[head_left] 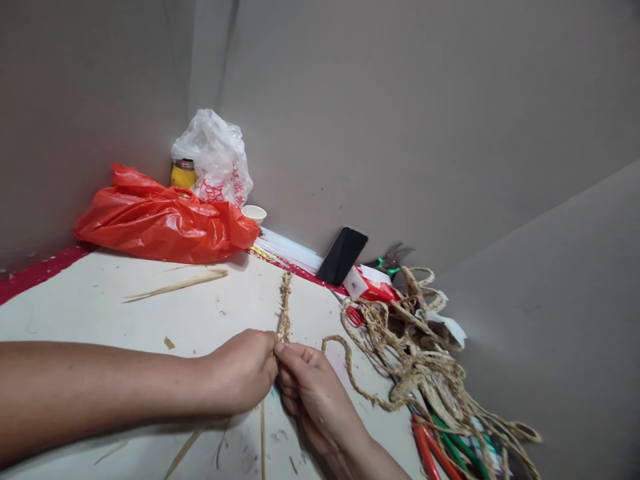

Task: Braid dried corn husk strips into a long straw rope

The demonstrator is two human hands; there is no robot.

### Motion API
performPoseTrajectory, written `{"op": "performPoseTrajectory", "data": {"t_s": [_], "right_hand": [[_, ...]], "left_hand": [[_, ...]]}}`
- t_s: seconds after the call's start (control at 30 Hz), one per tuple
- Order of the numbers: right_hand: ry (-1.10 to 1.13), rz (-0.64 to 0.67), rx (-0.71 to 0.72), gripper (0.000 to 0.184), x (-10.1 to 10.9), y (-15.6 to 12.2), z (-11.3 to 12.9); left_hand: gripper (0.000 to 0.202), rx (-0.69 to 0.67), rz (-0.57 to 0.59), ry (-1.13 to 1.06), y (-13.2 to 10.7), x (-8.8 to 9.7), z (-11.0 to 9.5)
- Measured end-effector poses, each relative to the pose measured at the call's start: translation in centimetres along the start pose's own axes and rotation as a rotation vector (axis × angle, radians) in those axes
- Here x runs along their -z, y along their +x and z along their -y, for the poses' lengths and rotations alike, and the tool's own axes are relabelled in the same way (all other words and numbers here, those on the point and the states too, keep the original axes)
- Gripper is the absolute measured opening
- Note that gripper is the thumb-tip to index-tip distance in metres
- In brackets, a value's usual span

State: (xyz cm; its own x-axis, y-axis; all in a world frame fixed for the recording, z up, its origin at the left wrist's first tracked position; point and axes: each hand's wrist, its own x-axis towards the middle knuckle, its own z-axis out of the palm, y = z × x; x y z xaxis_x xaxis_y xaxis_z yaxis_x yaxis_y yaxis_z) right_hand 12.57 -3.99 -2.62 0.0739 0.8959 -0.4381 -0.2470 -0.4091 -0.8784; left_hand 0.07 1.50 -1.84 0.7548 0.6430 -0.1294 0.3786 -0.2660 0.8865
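A short length of braided straw cord (285, 303) stands out from between my two hands over the white tabletop, its far end pointing away from me. My left hand (245, 373) is closed around its near end, the fingers mostly turned from view. Pressed up against it, my right hand (310, 387) pinches the same cord between thumb and fingers. A thin straw strand (263, 437) hangs below the hands toward the near edge. Another flat dry strand (180, 285) lies on the table beyond my left forearm.
At the right sprawls a tangled heap of braided rope (420, 360), with red-handled pliers (427, 447) and red-handled scissors (355, 315) near it. A phone (343, 256) leans at the wall. An orange-red plastic bag (165, 223), white bag (215, 153) and cup (255, 214) stand at the back left.
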Motion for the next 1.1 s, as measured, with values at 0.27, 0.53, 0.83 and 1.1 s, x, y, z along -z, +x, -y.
{"op": "performPoseTrajectory", "data": {"t_s": [0.27,0.53,0.83,1.1], "right_hand": [[0.053,0.036,0.006,0.034,0.4,-0.2,0.4],[0.027,0.115,-0.014,0.026,1.2,-0.2,1.5],[-0.104,0.181,-0.008,0.029,2.3,0.3,1.4],[-0.631,0.118,0.239,0.028,2.9,0.7,0.8]], "left_hand": [[0.018,0.154,0.148,-0.129,0.5,1.3,-0.6],[0.016,0.011,0.067,-0.396,2.7,2.3,1.0],[0.025,-0.029,0.173,-0.207,2.5,1.7,1.5],[0.024,0.043,0.236,-0.152,2.9,2.0,1.5]]}}
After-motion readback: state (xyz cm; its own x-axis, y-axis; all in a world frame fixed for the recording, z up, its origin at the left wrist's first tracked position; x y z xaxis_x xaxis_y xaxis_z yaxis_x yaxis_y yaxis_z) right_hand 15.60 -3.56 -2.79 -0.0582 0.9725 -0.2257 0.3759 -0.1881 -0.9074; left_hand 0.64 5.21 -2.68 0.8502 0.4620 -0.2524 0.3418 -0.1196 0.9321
